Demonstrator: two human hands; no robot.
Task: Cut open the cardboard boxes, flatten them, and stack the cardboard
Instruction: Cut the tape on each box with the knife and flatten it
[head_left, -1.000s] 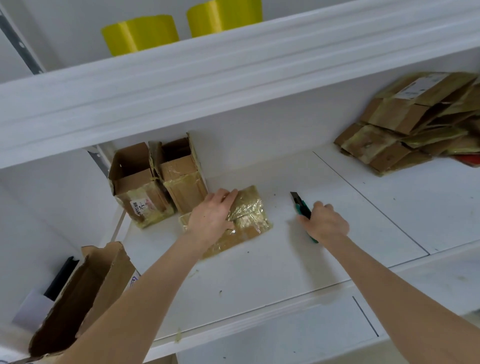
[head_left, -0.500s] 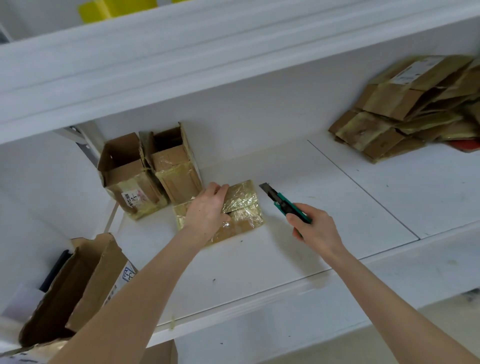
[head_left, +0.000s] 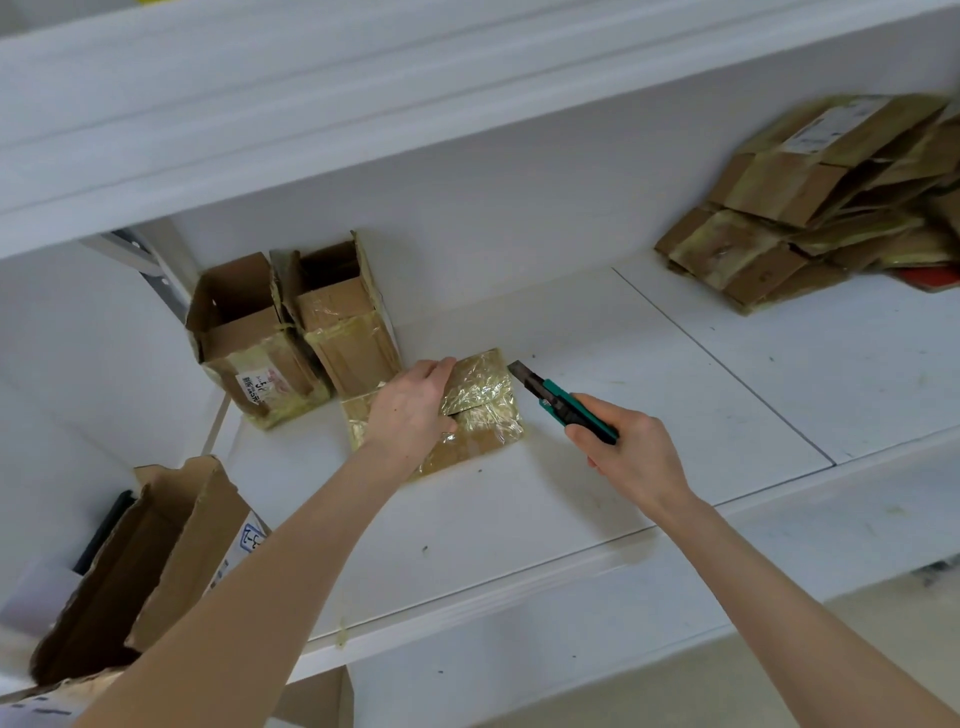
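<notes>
Seen from my head camera, my left hand (head_left: 410, 410) lay flat on the taped box (head_left: 485, 410), fingers pressing it down on the shelf (head_left: 571, 519) just in front of two open upright boxes (head_left: 343, 332). My right hand (head_left: 636, 460) was clenched round the green knife (head_left: 563, 404), blade out, with the tip just beside the box's right edge and near my left fingertips (head_left: 442, 365). I judged that the glossy tape could let the blade skid toward those fingers, or that the box could slide under too light a press. The stack of flattened cardboard (head_left: 800, 218) sat well apart at the right.
</notes>
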